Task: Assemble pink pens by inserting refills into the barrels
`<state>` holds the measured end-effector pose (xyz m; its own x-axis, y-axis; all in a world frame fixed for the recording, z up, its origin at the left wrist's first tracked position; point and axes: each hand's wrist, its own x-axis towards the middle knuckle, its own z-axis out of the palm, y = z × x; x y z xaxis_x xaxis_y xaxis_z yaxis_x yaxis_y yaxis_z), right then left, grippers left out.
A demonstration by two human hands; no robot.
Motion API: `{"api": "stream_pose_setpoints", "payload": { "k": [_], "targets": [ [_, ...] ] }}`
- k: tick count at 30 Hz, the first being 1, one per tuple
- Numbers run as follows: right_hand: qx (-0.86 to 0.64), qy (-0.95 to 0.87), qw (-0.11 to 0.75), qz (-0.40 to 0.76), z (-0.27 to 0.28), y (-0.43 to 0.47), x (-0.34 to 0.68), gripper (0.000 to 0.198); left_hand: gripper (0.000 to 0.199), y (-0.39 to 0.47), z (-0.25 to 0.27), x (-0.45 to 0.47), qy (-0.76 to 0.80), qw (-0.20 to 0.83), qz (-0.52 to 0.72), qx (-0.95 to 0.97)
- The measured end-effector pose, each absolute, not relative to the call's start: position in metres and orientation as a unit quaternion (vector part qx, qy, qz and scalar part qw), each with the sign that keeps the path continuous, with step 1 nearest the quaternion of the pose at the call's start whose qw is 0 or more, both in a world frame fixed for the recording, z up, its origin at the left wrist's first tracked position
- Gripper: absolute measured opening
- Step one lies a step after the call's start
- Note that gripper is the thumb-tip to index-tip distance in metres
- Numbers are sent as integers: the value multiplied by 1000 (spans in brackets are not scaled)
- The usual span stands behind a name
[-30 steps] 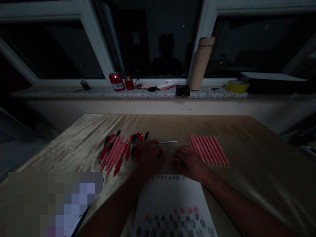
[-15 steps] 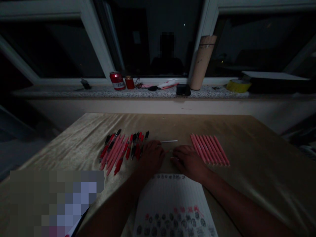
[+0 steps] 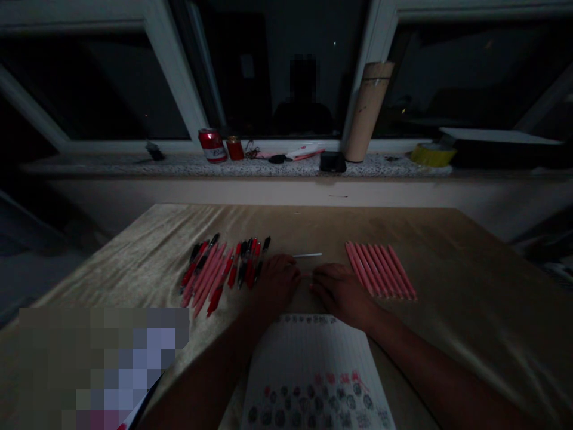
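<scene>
Over the middle of the table, my left hand and my right hand face each other a short way apart, fingers curled. A thin reddish stick spans the gap, its ends hidden in my fingers; the dim light hides its details. Just beyond my left fingertips lies a thin white rod. Left of that hand are loose red and black pens and pink pens, some lying across others. Beside my right hand, several pink pens lie in a neat parallel row.
A lined sheet with black and red marks lies in front of me. On the windowsill stand a red can, a small red jar, a tall cardboard tube and a yellow tape roll.
The fingers of both hands have shifted slightly, and the reddish stick between them shows more clearly as one line. The pens and the white rod stay in place.
</scene>
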<state>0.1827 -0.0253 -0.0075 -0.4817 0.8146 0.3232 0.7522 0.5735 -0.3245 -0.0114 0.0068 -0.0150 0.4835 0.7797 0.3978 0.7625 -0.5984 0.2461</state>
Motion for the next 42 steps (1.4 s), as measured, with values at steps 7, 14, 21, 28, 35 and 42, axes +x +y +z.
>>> {"api": "stream_pose_setpoints", "payload": {
  "k": [7, 14, 21, 28, 35, 42],
  "targets": [
    [-432, -866, 240, 77, -9, -26, 182, 27, 16, 7, -15, -11, 438, 32, 242, 865],
    [-446, -855, 251, 77, -8, -27, 182, 26, 20, 8, -15, -11, 433, 43, 264, 861],
    [-431, -855, 276, 81, -8, -26, 183, 26, 21, 10, -19, -12, 413, 53, 277, 866],
    [-417, -858, 288, 78, -6, -27, 183, 26, 22, 5, -14, -11, 390, 71, 274, 876],
    [-449, -854, 251, 73, -7, -27, 183, 17, 24, 2, -9, -9, 400, 48, 256, 879],
    [-492, -836, 236, 59, -8, -25, 183, 23, 21, 4, -11, -10, 415, 46, 260, 871]
  ]
}}
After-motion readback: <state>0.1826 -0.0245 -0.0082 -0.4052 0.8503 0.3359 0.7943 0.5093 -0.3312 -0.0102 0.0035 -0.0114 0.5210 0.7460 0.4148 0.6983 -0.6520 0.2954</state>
